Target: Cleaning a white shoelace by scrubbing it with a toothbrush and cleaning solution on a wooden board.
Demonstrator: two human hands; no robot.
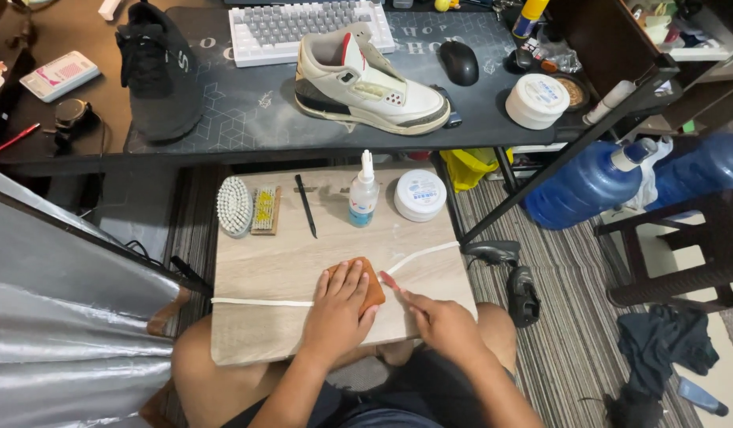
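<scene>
A wooden board (287,261) rests across my lap. My left hand (339,309) presses flat on an orange-brown pad (374,287) lying on the board. A white shoelace (418,255) runs across the board under the pad. My right hand (438,321) pinches the lace just to the right of the pad, its fingertips at the pad's edge. At the board's far edge lie an oval white brush (234,206), a small wooden brush (265,209), a thin black tool (305,205), a squeeze bottle with blue liquid (363,194) and a round white jar (419,194).
On the dark desk beyond stand a white-and-grey high-top sneaker (366,83), a black sneaker (156,71), a keyboard (303,28), a mouse (459,62) and a white tub (537,101). Blue water jugs (588,184) lie right, silver sheeting (57,317) left.
</scene>
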